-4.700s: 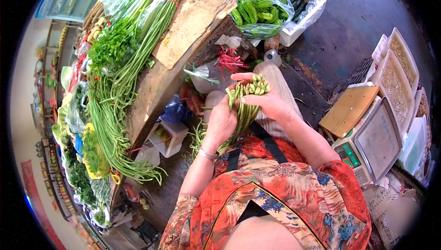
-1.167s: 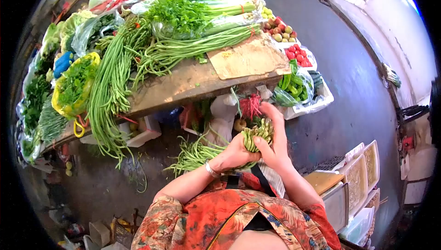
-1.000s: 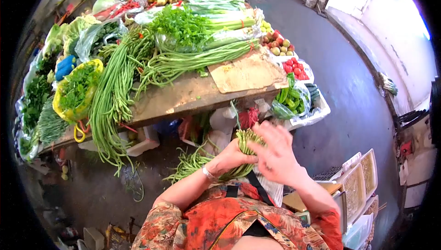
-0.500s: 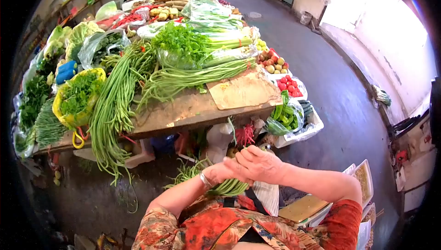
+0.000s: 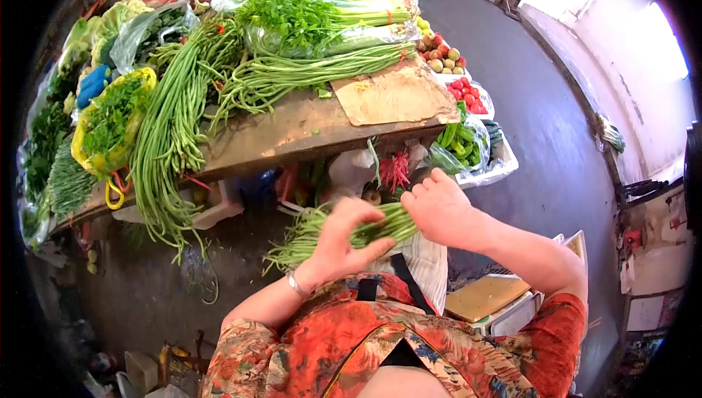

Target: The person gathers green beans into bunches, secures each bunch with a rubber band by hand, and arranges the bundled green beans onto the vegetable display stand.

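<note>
A bundle of long green beans lies across my lap, below the table edge. My right hand is closed at the right end of this bundle; its palm side and inner fingers are hidden from me. With thumb and fingers spread apart, my left hand hovers over the middle of the beans, slightly blurred, a bracelet on its wrist. Red ties hang under the table edge, just above the bundle.
A wooden table carries heaped long beans, leafy celery and a flat cardboard piece. A yellow bag of greens sits at its left. Boxes of peppers and tomatoes stand right.
My hands, close together before, have moved apart. The left has opened and shifted left; the right has gone right and up. The view has tilted downward, and more of the bundle shows.
</note>
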Demonstrator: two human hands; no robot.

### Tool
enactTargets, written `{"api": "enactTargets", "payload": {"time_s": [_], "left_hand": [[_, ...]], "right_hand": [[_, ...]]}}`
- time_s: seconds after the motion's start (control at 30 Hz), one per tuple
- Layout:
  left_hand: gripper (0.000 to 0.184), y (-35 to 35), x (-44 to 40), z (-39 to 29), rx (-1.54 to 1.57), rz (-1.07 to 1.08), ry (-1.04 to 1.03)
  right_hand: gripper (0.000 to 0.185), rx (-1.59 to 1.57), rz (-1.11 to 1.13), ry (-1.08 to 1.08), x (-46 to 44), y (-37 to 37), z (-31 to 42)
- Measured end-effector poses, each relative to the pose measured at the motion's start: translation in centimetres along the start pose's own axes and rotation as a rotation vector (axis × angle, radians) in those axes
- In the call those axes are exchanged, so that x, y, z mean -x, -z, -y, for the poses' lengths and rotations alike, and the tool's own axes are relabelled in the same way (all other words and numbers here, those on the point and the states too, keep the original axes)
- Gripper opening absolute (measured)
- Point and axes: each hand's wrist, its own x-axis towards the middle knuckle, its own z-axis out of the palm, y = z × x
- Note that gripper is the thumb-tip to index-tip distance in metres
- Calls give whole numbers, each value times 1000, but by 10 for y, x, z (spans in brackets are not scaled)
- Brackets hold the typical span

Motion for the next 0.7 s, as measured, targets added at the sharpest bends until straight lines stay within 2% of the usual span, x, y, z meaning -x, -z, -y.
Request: {"api": "enactTargets", "payload": {"time_s": [0.07, 0.13, 0.2, 0.3, 0.37, 0.43, 0.47, 0.53, 0.6, 0.63, 0.7], "left_hand": [[35, -1, 4, -18, 554, 601, 433], [43, -22, 10, -13, 559, 835, 450], [53, -50, 19, 8, 525, 849, 506], [90, -71, 28, 46, 706, 704, 600], [114, -62, 25, 53, 881, 423, 442], [138, -50, 25, 51, 765, 112, 206], [138, -47, 22, 48, 760, 124, 208], [137, -37, 12, 31, 1175, 8, 192], [135, -26, 16, 15, 1194, -92, 256], [144, -21, 17, 7, 1140, -149, 321], [140, -14, 20, 3, 1027, -181, 221]], "right_hand": [[12, -41, 5, 8, -5, 3, -2], [13, -75, -70, 15, -11, 2, -2], [24, -150, 114, -30, -16, 16, 0], [22, -224, 115, -58, -13, 35, 2], [20, -285, 62, -88, -7, 43, 6], [20, -343, 52, -102, -4, 50, 10], [19, -389, 42, -105, -2, 51, 11], [20, -443, 5, -121, 0, 44, 12], [21, -588, -8, -157, -1, 40, 13], [21, -648, 36, -194, -2, 44, 14], [24, -751, 103, -219, -6, 47, 19]]}}
